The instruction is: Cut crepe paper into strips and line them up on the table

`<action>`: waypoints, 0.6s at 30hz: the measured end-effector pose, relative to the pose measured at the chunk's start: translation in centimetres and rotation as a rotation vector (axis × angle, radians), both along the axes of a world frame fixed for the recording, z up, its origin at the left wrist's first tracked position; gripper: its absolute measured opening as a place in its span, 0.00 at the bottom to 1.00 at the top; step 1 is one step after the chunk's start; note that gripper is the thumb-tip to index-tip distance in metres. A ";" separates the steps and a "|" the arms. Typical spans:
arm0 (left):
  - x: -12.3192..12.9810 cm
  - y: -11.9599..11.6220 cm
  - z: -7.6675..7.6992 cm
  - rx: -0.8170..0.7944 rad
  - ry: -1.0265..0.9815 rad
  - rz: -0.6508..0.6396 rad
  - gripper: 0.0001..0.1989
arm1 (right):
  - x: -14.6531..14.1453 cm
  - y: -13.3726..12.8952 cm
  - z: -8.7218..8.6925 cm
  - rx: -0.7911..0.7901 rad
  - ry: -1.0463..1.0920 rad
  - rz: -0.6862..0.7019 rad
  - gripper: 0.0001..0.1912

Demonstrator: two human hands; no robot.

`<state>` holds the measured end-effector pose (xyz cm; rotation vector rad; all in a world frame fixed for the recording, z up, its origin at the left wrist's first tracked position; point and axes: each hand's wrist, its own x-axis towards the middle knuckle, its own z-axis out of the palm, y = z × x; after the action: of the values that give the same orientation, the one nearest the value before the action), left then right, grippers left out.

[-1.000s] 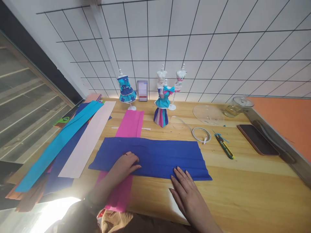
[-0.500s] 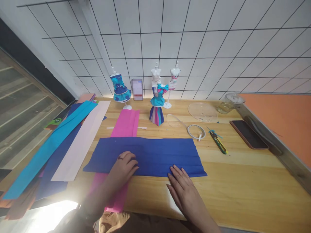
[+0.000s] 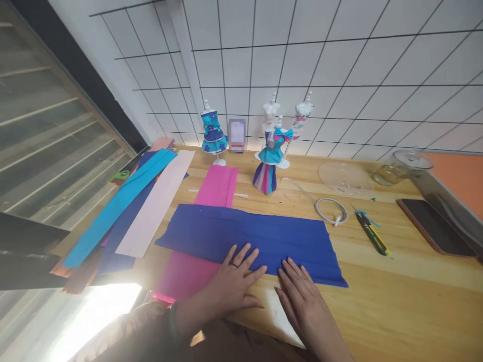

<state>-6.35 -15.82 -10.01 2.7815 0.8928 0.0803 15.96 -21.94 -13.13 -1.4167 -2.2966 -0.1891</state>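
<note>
Flattening the blue cloth [image 3: 294,239] appears to be the step in hand. In the head view, it lies across the centre of the desk [image 3: 407,301], over the pink strip [image 3: 217,186]. The left hand [image 3: 236,284] lies palm down at the lower middle edge, fingers spread on the cloth. The right hand [image 3: 307,304] lies just beside it, fingers close together and thumb apart, fingertips on the lower edge. Neither grip is clamped; both are open. Shallow creases run lengthwise. Any next move on the cloth would call for light, even pressure so that it does not slide or bunch.

The middle of the pink strip is hidden under the cloth; the left forearm screens part of its lower end. At lower left, glare washes out the area near the strip stack [image 3: 121,206], whose lower layers are hard to separate. The two rear dress forms, upper centre, are partly covered by the front one [image 3: 272,153]. The screen text on the upright phone [image 3: 237,137] is unreadable. Both forearms are cut off or obscured at the bottom of the frame.
</note>
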 end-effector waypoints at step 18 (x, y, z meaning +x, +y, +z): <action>-7.9 -1.1 -0.7 0.018 0.083 0.484 0.37 | -1.3 0.4 -0.8 0.055 -0.127 0.104 0.27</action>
<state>-14.21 -16.93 -10.76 2.5356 1.5729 0.0494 14.67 -21.52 -13.93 -1.2876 -2.4413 -0.3167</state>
